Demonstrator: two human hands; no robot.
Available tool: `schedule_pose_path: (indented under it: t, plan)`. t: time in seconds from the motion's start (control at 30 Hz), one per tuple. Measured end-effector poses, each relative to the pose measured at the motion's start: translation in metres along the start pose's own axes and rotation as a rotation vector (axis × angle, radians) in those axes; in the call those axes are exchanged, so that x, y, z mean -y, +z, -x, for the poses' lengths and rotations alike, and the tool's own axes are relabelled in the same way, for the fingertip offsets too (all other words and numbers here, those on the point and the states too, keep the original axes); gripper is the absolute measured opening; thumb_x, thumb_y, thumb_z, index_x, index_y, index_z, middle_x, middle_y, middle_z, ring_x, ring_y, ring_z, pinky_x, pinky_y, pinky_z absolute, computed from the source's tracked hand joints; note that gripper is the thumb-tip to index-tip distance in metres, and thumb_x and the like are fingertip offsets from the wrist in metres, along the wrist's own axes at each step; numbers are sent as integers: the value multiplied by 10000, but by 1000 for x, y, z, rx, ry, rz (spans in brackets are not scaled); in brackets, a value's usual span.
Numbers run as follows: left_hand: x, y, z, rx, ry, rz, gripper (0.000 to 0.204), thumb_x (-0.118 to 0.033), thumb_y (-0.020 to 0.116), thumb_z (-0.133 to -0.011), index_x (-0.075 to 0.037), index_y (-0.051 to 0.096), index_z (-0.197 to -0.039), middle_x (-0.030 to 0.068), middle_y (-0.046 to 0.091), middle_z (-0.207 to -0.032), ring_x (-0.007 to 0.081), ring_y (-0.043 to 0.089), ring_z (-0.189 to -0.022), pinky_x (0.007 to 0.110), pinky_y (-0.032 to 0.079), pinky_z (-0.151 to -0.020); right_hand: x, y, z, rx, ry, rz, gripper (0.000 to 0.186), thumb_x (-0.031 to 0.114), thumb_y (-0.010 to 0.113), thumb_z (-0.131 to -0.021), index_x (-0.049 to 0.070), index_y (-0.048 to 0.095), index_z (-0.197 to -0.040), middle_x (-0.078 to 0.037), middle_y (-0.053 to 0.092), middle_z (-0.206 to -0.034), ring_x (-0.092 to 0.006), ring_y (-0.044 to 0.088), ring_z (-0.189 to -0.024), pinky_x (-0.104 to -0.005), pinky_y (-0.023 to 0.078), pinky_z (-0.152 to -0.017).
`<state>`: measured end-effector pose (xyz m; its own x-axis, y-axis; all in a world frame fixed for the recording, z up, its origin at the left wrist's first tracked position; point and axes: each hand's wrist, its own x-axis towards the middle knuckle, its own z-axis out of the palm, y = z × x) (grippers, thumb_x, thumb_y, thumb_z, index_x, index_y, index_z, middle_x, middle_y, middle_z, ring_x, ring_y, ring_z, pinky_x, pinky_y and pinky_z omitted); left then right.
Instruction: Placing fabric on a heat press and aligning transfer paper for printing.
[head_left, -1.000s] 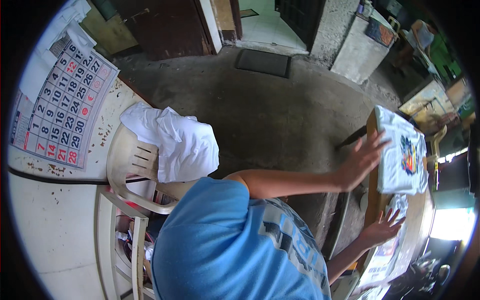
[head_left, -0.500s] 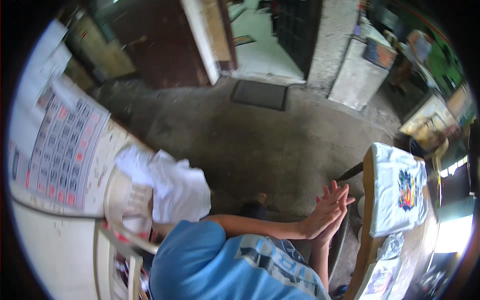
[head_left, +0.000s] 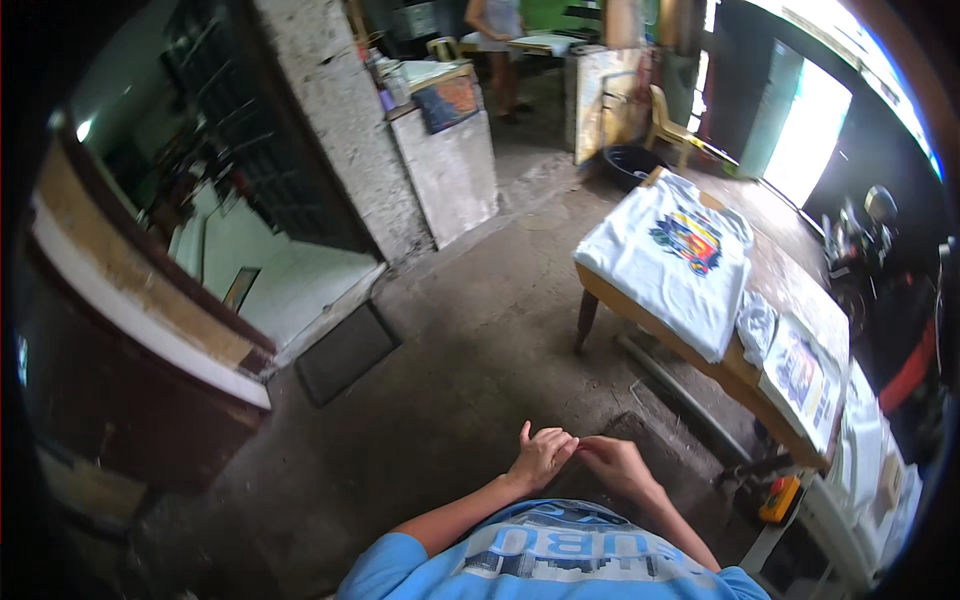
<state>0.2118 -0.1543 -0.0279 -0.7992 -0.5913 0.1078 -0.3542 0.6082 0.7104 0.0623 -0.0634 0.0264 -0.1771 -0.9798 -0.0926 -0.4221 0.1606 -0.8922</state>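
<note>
My left hand [head_left: 545, 457] and my right hand [head_left: 617, 467] meet low in front of my blue shirt, above the concrete floor. The left fingers are curled, with one digit sticking up. Pressed together, the right fingertips touch the left ones; whether anything lies between them is too small to tell. To the right stands a wooden table [head_left: 650, 325], and both hands are apart from it. A white T-shirt [head_left: 665, 262] with a colourful print lies spread on its far end. Beside it are a crumpled clear plastic bundle [head_left: 757, 325] and a printed white shirt or sheet [head_left: 803, 378].
A white plastic chair [head_left: 825, 520] with folded white cloth and an orange-yellow object [head_left: 779, 498] stands near right. A dark doormat [head_left: 348, 353] lies before the doorway at left. Farther back are a black tub [head_left: 632, 166], a motorcycle [head_left: 868, 240] and another person [head_left: 497, 45].
My view has swung to the right, bringing the table, doorway and far person into new places. My hands, earlier palm to palm with fingers stretched, now touch at curled fingertips.
</note>
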Motion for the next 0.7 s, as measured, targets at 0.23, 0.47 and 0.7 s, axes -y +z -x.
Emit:
schedule_pose_path:
  t: [0.23, 0.47, 0.7]
  plan:
    - [38, 5, -27, 176, 2, -51, 254, -321, 424, -864, -110, 563, -892, 23, 565, -963, 200, 506, -993, 570, 150, -950, -56, -87, 59, -857, 328, 532, 177, 101, 515, -766, 11, 600, -893, -162, 604, -855, -293, 592, -791, -356, 460, -695]
    - [9, -3, -101, 154, 131, 122, 157, -214, 484, -834, -107, 572, -908, 32, 581, -940, 203, 532, -955, 555, 210, -936, -116, -169, 166, -1256, 772, 690, 199, 136, 495, -780, -5, 589, -883, -179, 604, -844, -306, 585, -800, -375, 451, -713]
    - [-189, -158, -200, -572, 944, 535, 125, 8, 523, -754, -38, 563, -864, 47, 602, -806, 107, 574, -780, 289, 395, -855, -233, -201, 268, -1441, 1217, 699, 298, 258, 445, -831, -4, 583, -865, -192, 594, -831, -357, 560, -796, -421, 437, -711]
